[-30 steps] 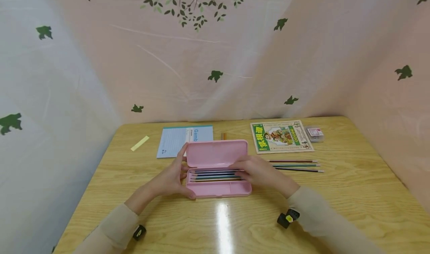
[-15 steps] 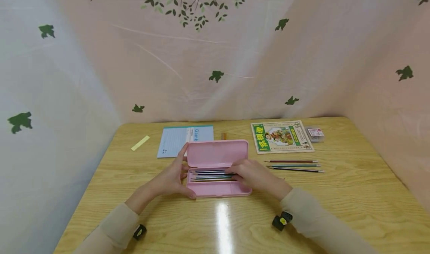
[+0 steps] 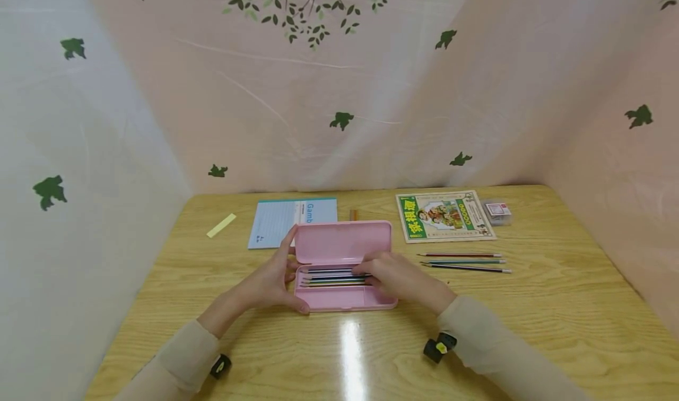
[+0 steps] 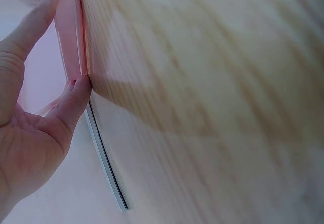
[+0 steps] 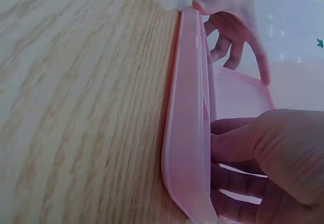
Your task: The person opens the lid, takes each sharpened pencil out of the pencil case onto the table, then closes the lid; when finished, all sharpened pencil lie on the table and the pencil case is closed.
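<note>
An open pink pencil case lies mid-table with several pencils in its tray. My left hand grips the case's left end, thumb at the front corner and forefinger up along the lid's edge; the left wrist view shows this left hand against the case rim. My right hand lies in the tray with its fingers on the pencils' right ends. In the right wrist view the right hand reaches over the case wall, with the left hand at the far end.
Three loose pencils lie on the wooden table right of the case. Behind are a blue notebook, a green picture booklet, a small clear box and a yellow strip. Patterned curtains close in three sides.
My right hand has slid leftward along the pencils inside the tray, and its sleeve has followed. The left hand and the case have stayed put.
</note>
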{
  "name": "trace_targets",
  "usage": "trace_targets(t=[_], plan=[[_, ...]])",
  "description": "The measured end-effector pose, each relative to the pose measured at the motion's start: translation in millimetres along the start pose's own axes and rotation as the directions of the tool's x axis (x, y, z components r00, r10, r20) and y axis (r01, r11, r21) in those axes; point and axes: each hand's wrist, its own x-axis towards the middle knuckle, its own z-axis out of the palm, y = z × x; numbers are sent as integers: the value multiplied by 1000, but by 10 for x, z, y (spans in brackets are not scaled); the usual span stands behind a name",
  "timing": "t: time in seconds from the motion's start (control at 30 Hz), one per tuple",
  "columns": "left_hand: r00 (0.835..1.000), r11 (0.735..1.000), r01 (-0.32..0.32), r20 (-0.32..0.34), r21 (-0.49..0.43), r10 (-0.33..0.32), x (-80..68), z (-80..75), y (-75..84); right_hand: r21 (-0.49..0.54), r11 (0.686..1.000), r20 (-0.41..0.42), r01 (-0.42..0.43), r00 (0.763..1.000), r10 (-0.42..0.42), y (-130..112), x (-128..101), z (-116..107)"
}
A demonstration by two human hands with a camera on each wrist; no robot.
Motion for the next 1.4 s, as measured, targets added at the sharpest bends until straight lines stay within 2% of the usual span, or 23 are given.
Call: trace_targets(t=[0.53, 0.87, 1.4], plan=[[1000, 1000, 9, 2, -7, -9, 2, -23, 8, 12, 999, 72, -53, 996, 52, -43, 20, -26], [1000, 1000, 10, 8, -23, -10, 3, -40, 27, 6, 1000, 26, -16, 1000, 16, -59, 16, -39], [1000, 1000, 6, -2, -21, -6, -5, -31, 26, 5, 1000, -12, -9, 1000, 9, -50, 1, -3]])
